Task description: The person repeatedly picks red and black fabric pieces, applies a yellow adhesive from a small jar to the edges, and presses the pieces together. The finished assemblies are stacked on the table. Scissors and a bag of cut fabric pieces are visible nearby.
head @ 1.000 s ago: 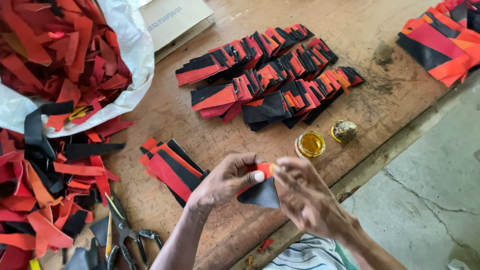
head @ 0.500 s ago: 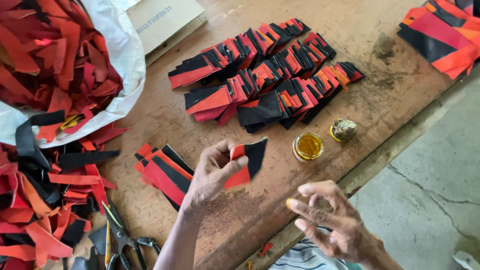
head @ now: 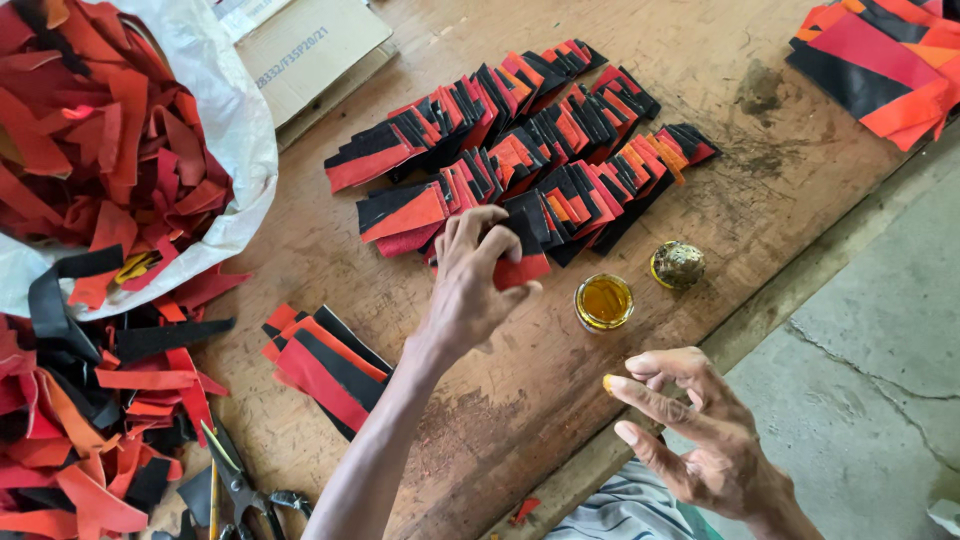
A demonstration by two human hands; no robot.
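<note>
Since half a second ago the left hand (head: 468, 285) has carried its red-and-black piece (head: 520, 262) up from mid-air to the near edge of the rows (head: 520, 150) at centre frame, and now pinches it between thumb and fingertips against the lowest row. Meanwhile the right hand (head: 690, 430) has stayed low at the lower right, off the table edge, fingers spread wide and holding nothing, with a yellow smear on one fingertip (head: 607, 382). Just right of the left hand stands a small round jar (head: 604, 301), open, holding amber glue; its lid (head: 678, 265) lies beside it, apart. A white bag (head: 235, 130) at upper left is heaped with red and orange strips. More strips, red and black, spill in a pile (head: 70, 420) at lower left, with scissors (head: 240, 490) at its edge. The piece is a small folded rectangle, black above and red below, like the overlapped ones in the rows. A short stack (head: 320, 365) of longer pieces lies left of the forearm, and another stack (head: 880, 60) at upper right.
</note>
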